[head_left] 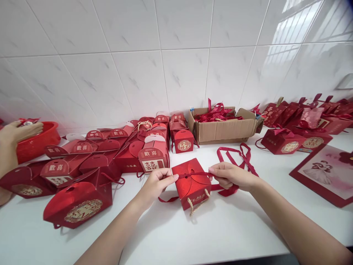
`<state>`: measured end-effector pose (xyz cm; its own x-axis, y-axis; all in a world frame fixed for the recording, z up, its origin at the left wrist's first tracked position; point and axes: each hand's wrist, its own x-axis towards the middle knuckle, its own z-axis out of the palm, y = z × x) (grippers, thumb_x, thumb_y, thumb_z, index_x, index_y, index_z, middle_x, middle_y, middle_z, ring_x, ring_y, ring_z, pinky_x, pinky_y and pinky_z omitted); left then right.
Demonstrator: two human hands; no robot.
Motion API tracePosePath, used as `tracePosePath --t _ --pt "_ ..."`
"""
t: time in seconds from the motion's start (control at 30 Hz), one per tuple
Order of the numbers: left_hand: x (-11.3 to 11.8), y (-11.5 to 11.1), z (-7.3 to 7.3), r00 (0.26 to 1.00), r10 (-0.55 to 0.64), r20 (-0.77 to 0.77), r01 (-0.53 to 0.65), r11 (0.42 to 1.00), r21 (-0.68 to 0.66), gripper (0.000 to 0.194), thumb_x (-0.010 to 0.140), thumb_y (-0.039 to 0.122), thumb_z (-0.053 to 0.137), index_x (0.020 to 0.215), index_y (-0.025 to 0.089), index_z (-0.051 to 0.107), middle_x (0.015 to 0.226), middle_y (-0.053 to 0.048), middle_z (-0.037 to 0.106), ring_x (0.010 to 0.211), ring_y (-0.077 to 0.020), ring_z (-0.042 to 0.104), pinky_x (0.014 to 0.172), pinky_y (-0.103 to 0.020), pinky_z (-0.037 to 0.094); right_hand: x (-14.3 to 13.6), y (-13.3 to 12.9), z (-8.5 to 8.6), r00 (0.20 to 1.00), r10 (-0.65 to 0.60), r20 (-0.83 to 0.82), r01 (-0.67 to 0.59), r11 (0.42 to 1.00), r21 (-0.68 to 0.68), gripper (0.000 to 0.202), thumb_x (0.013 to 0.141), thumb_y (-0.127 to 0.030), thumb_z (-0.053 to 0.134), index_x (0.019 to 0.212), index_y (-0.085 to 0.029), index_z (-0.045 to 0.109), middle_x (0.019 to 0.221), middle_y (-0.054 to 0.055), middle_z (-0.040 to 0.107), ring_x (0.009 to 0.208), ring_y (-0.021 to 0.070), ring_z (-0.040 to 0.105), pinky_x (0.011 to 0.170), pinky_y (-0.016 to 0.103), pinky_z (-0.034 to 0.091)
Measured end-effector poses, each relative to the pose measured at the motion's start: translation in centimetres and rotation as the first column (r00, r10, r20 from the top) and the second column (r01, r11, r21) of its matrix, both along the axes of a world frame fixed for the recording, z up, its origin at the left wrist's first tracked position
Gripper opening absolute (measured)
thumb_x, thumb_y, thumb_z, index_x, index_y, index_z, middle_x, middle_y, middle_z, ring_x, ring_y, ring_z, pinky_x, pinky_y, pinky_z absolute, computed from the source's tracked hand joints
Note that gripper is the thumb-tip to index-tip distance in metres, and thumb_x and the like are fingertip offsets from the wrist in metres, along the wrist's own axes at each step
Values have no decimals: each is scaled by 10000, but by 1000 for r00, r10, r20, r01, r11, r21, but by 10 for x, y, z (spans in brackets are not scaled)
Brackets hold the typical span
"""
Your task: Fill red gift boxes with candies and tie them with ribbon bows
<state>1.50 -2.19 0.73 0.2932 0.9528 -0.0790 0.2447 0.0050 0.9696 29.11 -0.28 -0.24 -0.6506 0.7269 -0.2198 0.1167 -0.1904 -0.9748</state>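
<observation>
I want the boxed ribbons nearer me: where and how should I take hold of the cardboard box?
For the cardboard box, the top edge of its long near wall, from the front and above, looks best. That wall stands upright and faces out, while red boxes crowd the left end and the tiled wall lies behind.

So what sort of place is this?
Probably a gift-box packing spot: decorated red boxes crowd a white table, a cardboard carton holds ribbons, and fingers pinch a ribbon over one box.
</observation>
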Motion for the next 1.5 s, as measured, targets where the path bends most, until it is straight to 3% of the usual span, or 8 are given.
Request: tracePosePath --t 0.23,0.37,0.53,0.67,0.9,1.13,1.4,1.5 --pt "0 0 3 999 -22 47 17 995 103 417 764 291 630 582 176 272 717 35 370 620 -92 335 591 -240 271 6 -6 6 990 101 98 -95 994 -60 438 842 -537 569 633 -179 430 439 -111 219 420 40 120 416 231 83" --pt "4 -3 1 996 -12 94 2 994 106 415 765 291 625 579 179 271 715 36 356 625 -98 335 592 -239 284 -1 -12 9 994 -87 -72 81 993 -88 408 824 -490 620 633 -172 450 490 -83 320 444 45 205 428 211 170" --pt "16 -9 -1 997 -11 82 -4 985 174 417 782 292 610 586 189 256 690 32 329 646 -112 338 621 -250 302 -9 -19 16 947 -213 -241 255 953 161 261 783 -396 693 679 -159 660 874 39 580 708 106 518 655 260 451" --pt "26 -15 -5 998 0 55 -12 979 203 408 797 329 593 595 194 265 699 27 350 643 -118 347 621 -258 308 -17 -23 13 920 -298 -253 375 856 354 214 801 -369 679 654 -219 720 1178 56 624 1059 195 569 866 329 482" --pt "35 -19 -10 997 45 69 -60 970 235 384 820 324 573 605 196 282 729 20 370 669 -126 364 630 -263 306 -39 -33 11 904 -345 -254 427 776 465 254 849 -401 615 973 -229 754 955 78 737 916 209 665 817 354 541" --pt "34 -17 -14 996 54 77 -72 962 263 363 825 292 564 609 197 288 717 20 364 675 -130 354 651 -273 288 -41 -29 8 862 -392 -322 506 622 597 122 795 -266 675 861 -255 778 851 55 753 787 194 677 728 339 558" --pt "32 -16 -15 996 44 79 -65 959 278 366 832 282 558 597 199 290 683 23 373 669 -133 376 666 -278 295 -39 -32 13 822 -423 -382 569 576 587 131 813 -217 655 858 -277 762 941 41 733 899 179 667 817 323 549" --pt "32 -16 -16 996 45 79 -66 958 279 365 829 280 559 596 199 290 683 24 368 666 -133 372 663 -277 291 -34 -31 13 839 -392 -377 543 622 564 141 837 -259 638 917 -282 752 997 49 720 980 192 646 882 351 524"
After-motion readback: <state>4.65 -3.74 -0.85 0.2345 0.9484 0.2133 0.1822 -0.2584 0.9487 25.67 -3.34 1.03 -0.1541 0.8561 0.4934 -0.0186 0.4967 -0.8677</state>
